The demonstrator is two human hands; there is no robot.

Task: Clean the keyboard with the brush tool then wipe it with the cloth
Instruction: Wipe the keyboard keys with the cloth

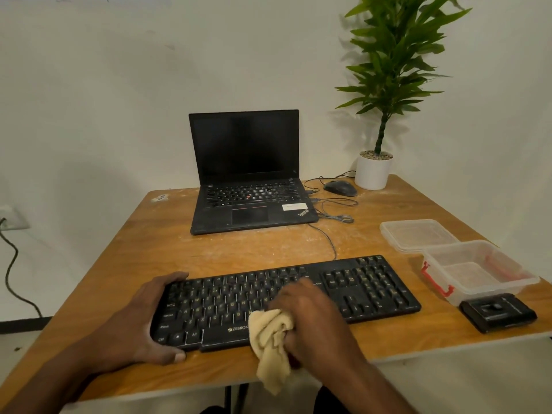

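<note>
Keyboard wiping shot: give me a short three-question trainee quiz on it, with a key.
1. True or false: the left hand grips the keyboard's left end.
2. What does the right hand hold?
A. brush tool
B. beige cloth
C. mouse
3. Fill in: the black brush tool lies on the table just in front of the clear plastic ____.

Key: 1 true; 2 B; 3 container.
</note>
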